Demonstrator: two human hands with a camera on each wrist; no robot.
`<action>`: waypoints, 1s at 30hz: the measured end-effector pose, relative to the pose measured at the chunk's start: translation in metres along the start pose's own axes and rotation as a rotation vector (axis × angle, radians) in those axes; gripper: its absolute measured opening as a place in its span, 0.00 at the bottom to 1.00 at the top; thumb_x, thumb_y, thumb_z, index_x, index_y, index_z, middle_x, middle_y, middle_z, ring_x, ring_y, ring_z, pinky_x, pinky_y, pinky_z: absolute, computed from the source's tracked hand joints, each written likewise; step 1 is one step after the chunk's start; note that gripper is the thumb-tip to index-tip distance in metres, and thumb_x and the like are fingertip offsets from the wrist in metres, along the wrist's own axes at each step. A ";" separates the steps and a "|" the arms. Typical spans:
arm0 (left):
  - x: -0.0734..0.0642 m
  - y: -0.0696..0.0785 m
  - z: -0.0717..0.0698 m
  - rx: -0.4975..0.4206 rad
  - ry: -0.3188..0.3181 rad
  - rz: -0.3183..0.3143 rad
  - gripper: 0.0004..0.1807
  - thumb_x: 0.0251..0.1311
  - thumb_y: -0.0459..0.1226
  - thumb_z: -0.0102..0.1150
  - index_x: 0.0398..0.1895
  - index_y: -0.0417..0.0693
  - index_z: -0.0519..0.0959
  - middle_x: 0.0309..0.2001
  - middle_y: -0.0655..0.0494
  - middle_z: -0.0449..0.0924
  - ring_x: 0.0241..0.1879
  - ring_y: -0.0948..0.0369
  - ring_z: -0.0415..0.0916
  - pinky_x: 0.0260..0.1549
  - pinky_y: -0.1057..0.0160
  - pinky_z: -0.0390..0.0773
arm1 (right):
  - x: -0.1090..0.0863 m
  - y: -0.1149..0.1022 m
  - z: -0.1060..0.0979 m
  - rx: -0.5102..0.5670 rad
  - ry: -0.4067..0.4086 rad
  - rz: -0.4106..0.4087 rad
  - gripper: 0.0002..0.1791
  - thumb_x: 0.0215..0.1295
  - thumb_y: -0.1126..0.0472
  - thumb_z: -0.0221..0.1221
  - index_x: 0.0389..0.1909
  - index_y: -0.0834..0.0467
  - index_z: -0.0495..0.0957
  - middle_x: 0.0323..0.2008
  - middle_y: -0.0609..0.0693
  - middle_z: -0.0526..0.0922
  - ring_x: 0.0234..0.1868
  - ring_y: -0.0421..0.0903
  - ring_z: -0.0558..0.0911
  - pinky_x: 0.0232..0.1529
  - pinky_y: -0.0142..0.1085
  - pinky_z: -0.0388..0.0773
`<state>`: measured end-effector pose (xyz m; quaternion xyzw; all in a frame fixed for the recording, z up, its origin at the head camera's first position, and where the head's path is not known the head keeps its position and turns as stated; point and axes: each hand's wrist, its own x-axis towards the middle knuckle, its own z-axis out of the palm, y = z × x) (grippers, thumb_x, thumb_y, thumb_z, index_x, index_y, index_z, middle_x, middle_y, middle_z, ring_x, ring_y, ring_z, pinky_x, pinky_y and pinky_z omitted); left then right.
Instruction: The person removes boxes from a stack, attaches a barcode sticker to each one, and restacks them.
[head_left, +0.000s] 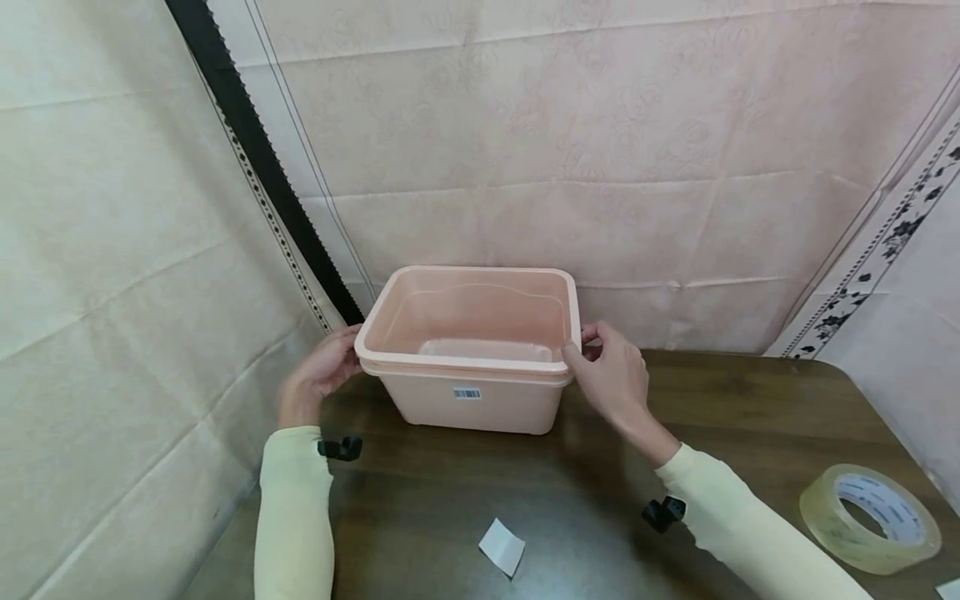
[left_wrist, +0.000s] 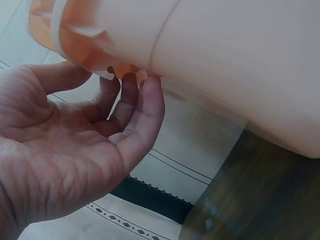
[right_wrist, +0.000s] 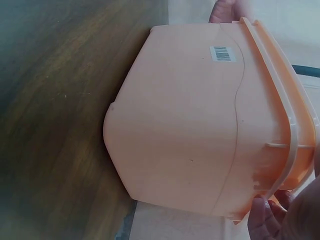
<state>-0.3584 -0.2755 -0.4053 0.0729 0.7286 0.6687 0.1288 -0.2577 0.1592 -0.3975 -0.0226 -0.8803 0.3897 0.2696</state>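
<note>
A pale pink plastic bin (head_left: 480, 408) stands upright at the table's back edge. Its rim is doubled, as if a second bin is nested inside; the inside shows nothing in it. On its front is a barcode label (head_left: 467, 393). My left hand (head_left: 324, 372) holds the left end, fingers curled up under the rim; in the left wrist view the fingertips (left_wrist: 152, 92) touch its underside. At the right end my right hand (head_left: 615, 379) grips the rim, the thumb near the top edge. The right wrist view shows those fingers (right_wrist: 260, 220) under the lower rim.
A roll of clear tape (head_left: 870, 517) lies at the right of the brown wooden table (head_left: 720, 433). A small white paper piece (head_left: 502, 547) is near the front, and another paper corner (head_left: 948, 589) shows at bottom right. Patterned cloth (head_left: 637, 125) hangs behind and at both sides.
</note>
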 end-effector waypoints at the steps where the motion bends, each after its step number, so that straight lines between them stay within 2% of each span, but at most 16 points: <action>1: 0.000 -0.001 0.000 -0.007 0.003 0.005 0.23 0.86 0.41 0.36 0.73 0.37 0.65 0.48 0.60 0.83 0.45 0.66 0.83 0.47 0.67 0.85 | 0.000 0.000 0.000 -0.002 -0.005 -0.002 0.09 0.64 0.46 0.62 0.37 0.46 0.81 0.34 0.48 0.88 0.36 0.47 0.84 0.37 0.40 0.74; 7: 0.005 0.000 0.000 -0.014 0.027 0.036 0.16 0.85 0.44 0.39 0.54 0.46 0.76 0.38 0.63 0.82 0.38 0.66 0.82 0.41 0.67 0.85 | 0.000 0.001 0.002 0.042 -0.022 -0.028 0.11 0.68 0.47 0.61 0.41 0.50 0.80 0.39 0.49 0.86 0.39 0.48 0.86 0.42 0.40 0.75; 10: 0.005 0.002 0.003 0.024 0.048 0.041 0.16 0.85 0.45 0.38 0.50 0.48 0.76 0.36 0.63 0.81 0.37 0.66 0.81 0.40 0.67 0.85 | -0.001 0.002 0.001 0.080 -0.030 -0.033 0.14 0.72 0.46 0.60 0.43 0.52 0.80 0.43 0.50 0.84 0.41 0.47 0.86 0.45 0.39 0.75; 12: 0.004 0.003 0.006 0.058 0.076 0.045 0.17 0.85 0.46 0.37 0.51 0.46 0.75 0.36 0.62 0.80 0.37 0.66 0.81 0.39 0.66 0.84 | -0.002 0.004 0.000 0.122 -0.054 -0.031 0.16 0.75 0.44 0.58 0.46 0.54 0.79 0.45 0.51 0.83 0.42 0.47 0.86 0.44 0.37 0.79; 14: 0.002 0.004 0.009 0.107 0.122 0.052 0.18 0.85 0.46 0.36 0.54 0.44 0.74 0.39 0.60 0.78 0.36 0.66 0.80 0.38 0.66 0.83 | -0.003 0.007 -0.002 0.180 -0.087 -0.024 0.18 0.78 0.43 0.56 0.49 0.55 0.79 0.47 0.52 0.83 0.43 0.48 0.86 0.42 0.35 0.83; 16: -0.002 0.009 0.016 0.173 0.203 0.081 0.20 0.85 0.46 0.36 0.59 0.41 0.73 0.46 0.56 0.79 0.40 0.65 0.80 0.41 0.67 0.82 | -0.005 0.011 -0.007 0.233 -0.119 -0.019 0.19 0.81 0.44 0.53 0.51 0.56 0.77 0.47 0.54 0.84 0.45 0.50 0.87 0.38 0.34 0.87; 17: -0.004 0.012 0.020 0.203 0.251 0.102 0.22 0.85 0.47 0.36 0.62 0.40 0.72 0.50 0.53 0.79 0.44 0.64 0.80 0.44 0.66 0.81 | -0.007 0.013 -0.010 0.247 -0.131 -0.022 0.20 0.82 0.44 0.52 0.53 0.56 0.77 0.47 0.54 0.85 0.46 0.51 0.87 0.36 0.34 0.87; 19: -0.009 0.020 0.029 0.264 0.350 0.158 0.24 0.85 0.48 0.37 0.67 0.40 0.71 0.60 0.46 0.77 0.54 0.59 0.79 0.53 0.62 0.80 | -0.012 0.017 -0.015 0.223 -0.132 -0.032 0.20 0.82 0.43 0.51 0.55 0.55 0.77 0.48 0.53 0.86 0.49 0.50 0.87 0.41 0.34 0.86; 21: -0.015 0.029 0.039 0.339 0.446 0.244 0.26 0.84 0.49 0.40 0.70 0.40 0.70 0.67 0.42 0.75 0.64 0.53 0.75 0.64 0.55 0.76 | -0.019 0.022 -0.020 0.154 -0.125 -0.060 0.21 0.81 0.42 0.52 0.58 0.54 0.76 0.50 0.52 0.86 0.52 0.51 0.86 0.45 0.37 0.83; 23: -0.022 0.038 0.050 0.419 0.514 0.359 0.27 0.82 0.51 0.45 0.72 0.42 0.70 0.72 0.41 0.73 0.71 0.48 0.71 0.70 0.47 0.73 | -0.027 0.026 -0.024 0.072 -0.121 -0.083 0.25 0.79 0.39 0.53 0.63 0.52 0.74 0.55 0.52 0.84 0.56 0.51 0.84 0.48 0.41 0.79; 26: -0.036 0.049 0.070 0.556 0.584 0.593 0.32 0.77 0.53 0.54 0.75 0.45 0.70 0.76 0.43 0.69 0.77 0.45 0.65 0.75 0.39 0.66 | -0.040 0.031 -0.030 -0.019 -0.133 -0.109 0.36 0.75 0.35 0.57 0.73 0.52 0.67 0.66 0.53 0.77 0.64 0.54 0.79 0.51 0.52 0.78; 28: -0.045 0.057 0.086 0.637 0.587 0.772 0.37 0.73 0.58 0.57 0.76 0.45 0.69 0.78 0.45 0.67 0.80 0.45 0.61 0.77 0.37 0.62 | -0.048 0.032 -0.033 -0.074 -0.152 -0.120 0.45 0.71 0.31 0.60 0.79 0.51 0.61 0.73 0.54 0.70 0.70 0.56 0.73 0.55 0.59 0.78; 30: -0.054 0.062 0.104 0.718 0.556 0.933 0.42 0.71 0.64 0.55 0.77 0.45 0.69 0.80 0.46 0.66 0.82 0.45 0.57 0.79 0.36 0.57 | -0.054 0.033 -0.036 -0.135 -0.170 -0.135 0.52 0.67 0.27 0.61 0.83 0.49 0.54 0.79 0.54 0.64 0.75 0.59 0.67 0.59 0.65 0.74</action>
